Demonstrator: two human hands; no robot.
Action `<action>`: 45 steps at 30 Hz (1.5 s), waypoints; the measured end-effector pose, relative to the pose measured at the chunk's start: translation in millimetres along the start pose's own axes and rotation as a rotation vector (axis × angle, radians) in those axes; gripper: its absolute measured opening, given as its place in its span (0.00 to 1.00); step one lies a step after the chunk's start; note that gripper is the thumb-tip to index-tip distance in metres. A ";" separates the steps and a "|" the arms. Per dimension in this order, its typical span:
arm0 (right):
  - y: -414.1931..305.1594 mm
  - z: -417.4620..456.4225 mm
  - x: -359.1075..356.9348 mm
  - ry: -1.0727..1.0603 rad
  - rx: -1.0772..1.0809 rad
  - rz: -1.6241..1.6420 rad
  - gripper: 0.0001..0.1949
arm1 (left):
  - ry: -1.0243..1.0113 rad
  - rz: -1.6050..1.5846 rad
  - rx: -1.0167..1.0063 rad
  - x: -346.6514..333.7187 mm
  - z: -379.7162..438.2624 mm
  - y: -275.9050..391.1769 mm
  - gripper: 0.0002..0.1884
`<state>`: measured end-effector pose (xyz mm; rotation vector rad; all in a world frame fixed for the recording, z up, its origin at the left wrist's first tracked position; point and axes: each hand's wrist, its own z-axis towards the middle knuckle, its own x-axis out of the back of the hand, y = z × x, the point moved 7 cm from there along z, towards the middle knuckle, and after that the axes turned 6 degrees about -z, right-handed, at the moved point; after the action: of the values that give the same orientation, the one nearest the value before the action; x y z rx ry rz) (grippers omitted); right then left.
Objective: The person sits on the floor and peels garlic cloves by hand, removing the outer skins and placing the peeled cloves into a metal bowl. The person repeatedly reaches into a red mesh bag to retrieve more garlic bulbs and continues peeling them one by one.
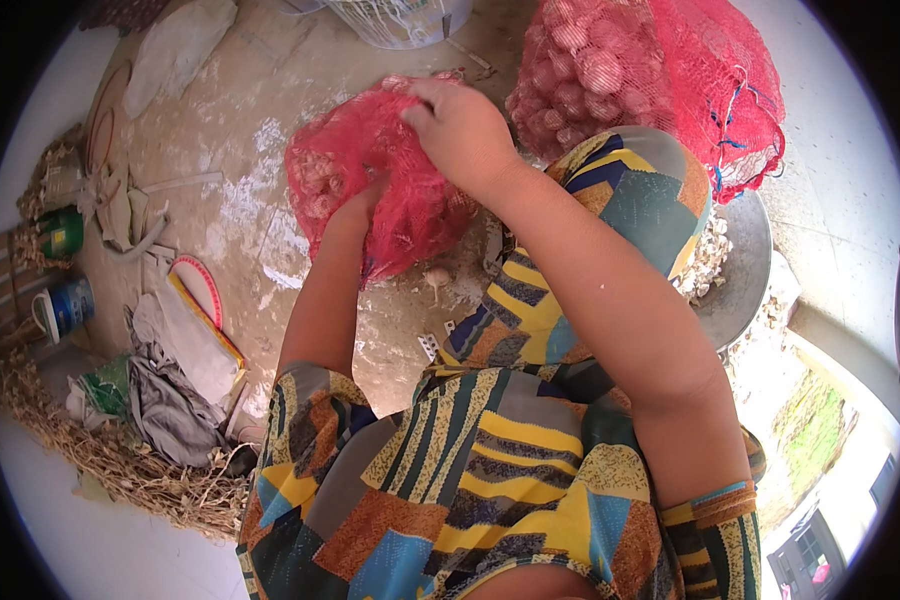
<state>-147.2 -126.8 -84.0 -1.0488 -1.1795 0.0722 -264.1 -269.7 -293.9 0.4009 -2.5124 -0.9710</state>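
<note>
A small red mesh bag [412, 161] with garlic bulbs inside sits on the floor in front of me. My left hand [373, 196] reaches into it, and the folds of mesh hide most of the fingers. Curled over the bag's far right side, my right hand [461, 124] grips the netting; some of its fingers are out of sight. One loose garlic bulb [436, 277] lies on the floor at the near side of the bag. To the right of it stands a larger red mesh bag [592, 71], full of garlic bulbs, beside my bent knee.
A metal basin [746, 277] holding pale garlic pieces is right of my knee. A whitish-streaked tub [405, 19] stands beyond the small bag. At left are a blue bucket [73, 307], a green container [61, 232], crumpled grey cloth [176, 412] and dried stalks [142, 487].
</note>
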 end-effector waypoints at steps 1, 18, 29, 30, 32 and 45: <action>2.7 3.6 6.9 0.124 0.004 0.143 0.07 | -0.005 -0.001 -0.042 1.3 5.4 1.8 0.26; 3.0 19.3 43.5 0.321 0.064 1.167 0.05 | 0.125 0.017 -0.335 55.8 -17.5 22.0 0.25; -6.5 5.2 53.1 0.323 -0.006 1.043 0.02 | 0.341 0.273 -0.683 9.0 44.5 67.7 0.24; -7.8 2.9 54.5 0.332 -0.011 1.040 0.01 | 0.352 0.296 -0.694 7.4 49.4 69.4 0.24; -13.6 2.3 53.4 0.384 0.040 0.971 0.02 | 0.406 0.339 -0.701 13.9 53.5 63.9 0.24; -20.9 -5.9 47.1 0.405 0.092 0.845 0.06 | 0.539 0.279 -0.694 32.3 12.2 86.7 0.23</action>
<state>-131.6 -116.4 -35.6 -1.3420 -0.3119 0.5419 -308.1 -213.9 -233.5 0.0685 -1.5779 -1.3188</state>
